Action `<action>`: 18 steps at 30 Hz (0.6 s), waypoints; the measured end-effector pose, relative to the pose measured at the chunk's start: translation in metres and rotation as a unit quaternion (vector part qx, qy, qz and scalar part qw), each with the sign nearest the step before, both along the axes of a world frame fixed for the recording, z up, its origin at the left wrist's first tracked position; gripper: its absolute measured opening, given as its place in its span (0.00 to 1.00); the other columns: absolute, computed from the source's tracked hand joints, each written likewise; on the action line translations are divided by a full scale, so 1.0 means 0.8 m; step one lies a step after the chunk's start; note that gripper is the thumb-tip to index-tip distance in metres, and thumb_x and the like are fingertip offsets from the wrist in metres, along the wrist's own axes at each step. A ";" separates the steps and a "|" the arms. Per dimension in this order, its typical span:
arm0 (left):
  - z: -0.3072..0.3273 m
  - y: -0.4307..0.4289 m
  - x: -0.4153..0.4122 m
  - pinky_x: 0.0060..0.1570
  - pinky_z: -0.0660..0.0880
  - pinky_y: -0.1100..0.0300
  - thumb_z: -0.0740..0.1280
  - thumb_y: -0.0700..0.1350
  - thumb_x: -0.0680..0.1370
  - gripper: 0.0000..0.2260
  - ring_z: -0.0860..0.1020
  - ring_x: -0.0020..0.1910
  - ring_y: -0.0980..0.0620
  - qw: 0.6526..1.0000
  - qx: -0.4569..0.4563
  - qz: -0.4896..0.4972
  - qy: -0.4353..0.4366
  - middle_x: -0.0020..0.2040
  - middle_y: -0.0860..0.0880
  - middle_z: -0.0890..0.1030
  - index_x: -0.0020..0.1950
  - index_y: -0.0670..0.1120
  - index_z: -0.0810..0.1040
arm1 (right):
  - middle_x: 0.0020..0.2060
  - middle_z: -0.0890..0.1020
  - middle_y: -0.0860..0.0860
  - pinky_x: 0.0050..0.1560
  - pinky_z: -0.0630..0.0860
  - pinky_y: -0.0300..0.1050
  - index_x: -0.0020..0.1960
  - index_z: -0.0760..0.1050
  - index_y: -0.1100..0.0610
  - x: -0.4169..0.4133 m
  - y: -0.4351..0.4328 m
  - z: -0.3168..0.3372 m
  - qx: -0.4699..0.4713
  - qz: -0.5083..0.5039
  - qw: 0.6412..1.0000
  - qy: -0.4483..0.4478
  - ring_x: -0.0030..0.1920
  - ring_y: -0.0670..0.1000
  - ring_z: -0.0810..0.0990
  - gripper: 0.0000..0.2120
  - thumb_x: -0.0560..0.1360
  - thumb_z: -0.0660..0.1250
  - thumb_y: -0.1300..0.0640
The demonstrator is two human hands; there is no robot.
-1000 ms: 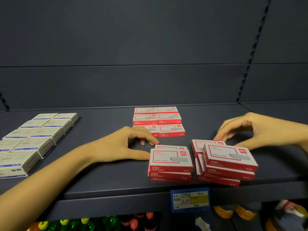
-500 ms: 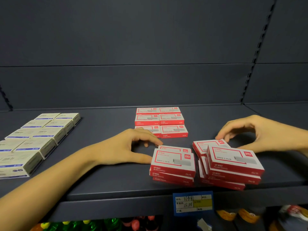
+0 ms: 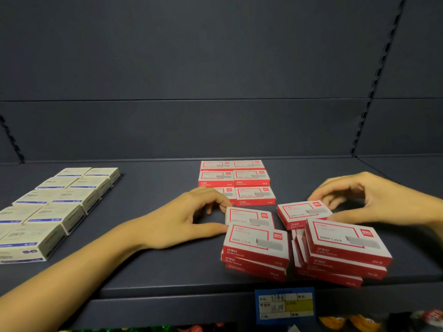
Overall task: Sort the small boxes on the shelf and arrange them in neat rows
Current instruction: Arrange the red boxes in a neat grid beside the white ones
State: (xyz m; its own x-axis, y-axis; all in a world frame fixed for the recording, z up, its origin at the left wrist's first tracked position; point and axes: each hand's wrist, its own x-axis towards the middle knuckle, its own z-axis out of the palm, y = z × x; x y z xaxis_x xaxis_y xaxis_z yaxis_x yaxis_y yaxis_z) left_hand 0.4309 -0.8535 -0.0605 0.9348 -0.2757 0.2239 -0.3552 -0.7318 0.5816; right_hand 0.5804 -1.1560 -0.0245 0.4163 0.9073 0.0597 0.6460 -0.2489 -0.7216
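Note:
Two untidy piles of red-and-white small boxes sit near the shelf's front edge: the left pile (image 3: 256, 245) and the skewed right pile (image 3: 345, 245). Behind each pile lies one more red box. My left hand (image 3: 189, 219) pinches the left end of the rear left box (image 3: 251, 215) between thumb and curled fingers. The rear right box (image 3: 302, 212) is held by my right hand (image 3: 374, 200), with fingertips at its back edge and the thumb at its right side. Further back, red boxes stand in neat rows (image 3: 239, 180).
White boxes with blue stripes (image 3: 60, 204) lie in two tidy columns on the left of the dark shelf (image 3: 155, 271). A blue and yellow price label (image 3: 285, 305) hangs on the shelf's front lip. Colourful goods show below. The back panel is bare.
Both hands keep their hold at the rear boxes. The view has shifted a little, so the piles sit further right in the picture. The rear right box looks slightly more turned.

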 end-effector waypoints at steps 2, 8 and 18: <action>0.001 0.000 -0.002 0.50 0.71 0.64 0.66 0.54 0.72 0.15 0.73 0.50 0.52 1.000 -0.003 0.010 -0.021 0.53 0.56 0.78 0.56 0.51 0.76 | 0.50 0.84 0.46 0.50 0.80 0.39 0.51 0.80 0.42 0.002 0.004 0.000 0.005 -0.003 1.000 0.009 0.50 0.48 0.84 0.20 0.60 0.74 0.38; 0.003 0.011 -0.007 0.49 0.66 0.72 0.68 0.54 0.70 0.14 0.72 0.48 0.57 0.995 -0.003 0.070 -0.072 0.47 0.57 0.76 0.54 0.52 0.76 | 0.50 0.84 0.53 0.50 0.80 0.41 0.51 0.81 0.46 0.010 0.025 0.007 0.045 -0.016 0.999 0.012 0.47 0.53 0.84 0.23 0.59 0.76 0.39; -0.003 0.054 0.005 0.44 0.67 0.72 0.64 0.62 0.66 0.18 0.71 0.43 0.58 0.983 -0.032 0.165 -0.079 0.46 0.66 0.75 0.52 0.57 0.77 | 0.46 0.85 0.47 0.46 0.79 0.36 0.51 0.81 0.49 0.015 0.075 0.001 0.088 -0.099 0.989 -0.071 0.45 0.46 0.83 0.19 0.62 0.72 0.47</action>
